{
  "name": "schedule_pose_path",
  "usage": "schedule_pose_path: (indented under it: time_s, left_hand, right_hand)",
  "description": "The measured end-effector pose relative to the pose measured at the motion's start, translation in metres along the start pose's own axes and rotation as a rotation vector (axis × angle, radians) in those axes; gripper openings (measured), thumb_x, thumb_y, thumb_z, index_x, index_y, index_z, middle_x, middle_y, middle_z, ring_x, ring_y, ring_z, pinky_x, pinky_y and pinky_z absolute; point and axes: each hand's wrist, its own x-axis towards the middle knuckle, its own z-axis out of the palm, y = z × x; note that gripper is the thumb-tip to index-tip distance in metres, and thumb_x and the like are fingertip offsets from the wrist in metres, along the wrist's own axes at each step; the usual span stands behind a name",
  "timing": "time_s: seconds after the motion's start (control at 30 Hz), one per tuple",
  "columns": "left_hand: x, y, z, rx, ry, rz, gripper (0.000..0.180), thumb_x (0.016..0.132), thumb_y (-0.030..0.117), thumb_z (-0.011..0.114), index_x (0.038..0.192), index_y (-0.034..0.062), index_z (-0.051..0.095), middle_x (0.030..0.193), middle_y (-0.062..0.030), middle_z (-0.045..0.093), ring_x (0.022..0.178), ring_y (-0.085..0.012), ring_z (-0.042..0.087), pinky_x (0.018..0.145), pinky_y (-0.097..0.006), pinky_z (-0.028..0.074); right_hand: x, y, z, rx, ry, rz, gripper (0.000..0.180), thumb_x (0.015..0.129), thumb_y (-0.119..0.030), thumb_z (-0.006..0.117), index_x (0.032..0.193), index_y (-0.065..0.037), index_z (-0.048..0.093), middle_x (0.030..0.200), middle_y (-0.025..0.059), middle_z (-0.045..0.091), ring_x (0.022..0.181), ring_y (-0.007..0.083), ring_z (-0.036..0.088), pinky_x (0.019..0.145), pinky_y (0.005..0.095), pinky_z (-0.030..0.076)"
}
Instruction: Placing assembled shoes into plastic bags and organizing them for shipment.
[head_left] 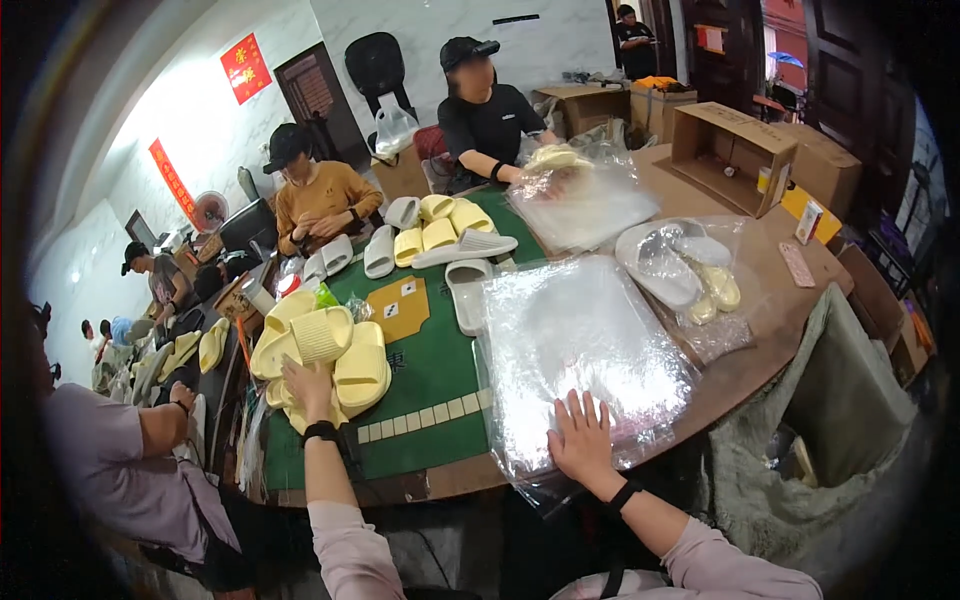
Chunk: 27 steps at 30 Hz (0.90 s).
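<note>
At the left of the table, my left hand [308, 390] rests on a pile of pale yellow slippers, its fingers stretched out against them. A ribbed yellow slipper [322, 335] lies on top of that pile, and another yellow slipper [361, 366] leans beside it. My right hand [583, 438] lies flat, fingers spread, on the near part of a stack of clear plastic bags [575, 340]. The bags are shiny and overhang the table's near edge slightly. Part of my left palm's contact is hidden by the hand itself.
Grey and yellow slippers [438, 237] stand in the middle of the green mat [430, 360]. Bagged slippers [670, 265] lie to the right. A cardboard box [725, 160] is at the far right, a large woven sack [800, 430] below. Across the table, a co-worker [492, 115] handles yellow slippers and plastic.
</note>
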Motion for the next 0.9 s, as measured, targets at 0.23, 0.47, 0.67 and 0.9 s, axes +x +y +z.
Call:
schedule_pose_path:
  time_s: [0.23,0.47,0.67,0.9]
  left_hand:
    - [-0.023,0.041,-0.015,-0.060,-0.387,0.133,0.031,0.080,0.024,0.065,0.091,-0.0040,0.055,0.090,-0.0185,0.062,0.081,-0.0331,0.059,0.073,-0.040,0.046]
    - [-0.110,0.128,-0.040,-0.900,-0.157,0.151,0.022,0.089,0.016,0.057,0.099,-0.0029,0.053,0.083,-0.0095,0.059,0.072,-0.0174,0.053,0.068,-0.031,0.043]
    - [-0.175,0.190,-0.103,-1.306,-0.411,0.126,0.022,0.090,0.011,0.057,0.106,-0.0033,0.052,0.100,-0.0056,0.058,0.089,-0.0110,0.053,0.080,-0.025,0.043]
    - [-0.206,0.221,-0.145,-1.529,-0.247,0.228,0.022,0.091,0.008,0.055,0.109,-0.0031,0.049,0.104,-0.0069,0.056,0.091,-0.0113,0.053,0.081,-0.025,0.042]
  right_hand:
    - [0.001,0.009,-0.004,-0.008,-0.024,0.026,0.051,0.085,-0.033,0.050,0.130,-0.008,0.047,0.137,0.0176,0.039,0.130,0.0356,0.032,0.107,0.0529,0.018]
    - [0.001,0.008,-0.005,-0.006,-0.012,0.022,0.051,0.085,-0.033,0.050,0.128,-0.007,0.048,0.137,0.0181,0.040,0.129,0.0357,0.032,0.107,0.0527,0.018]
    - [-0.001,0.006,-0.001,0.020,0.017,0.019,0.051,0.084,-0.032,0.052,0.129,-0.008,0.047,0.137,0.0177,0.040,0.129,0.0354,0.033,0.107,0.0527,0.019]
    - [-0.002,0.007,0.000,0.027,0.040,0.025,0.049,0.084,-0.031,0.053,0.128,-0.008,0.049,0.135,0.0176,0.042,0.129,0.0349,0.033,0.107,0.0521,0.020]
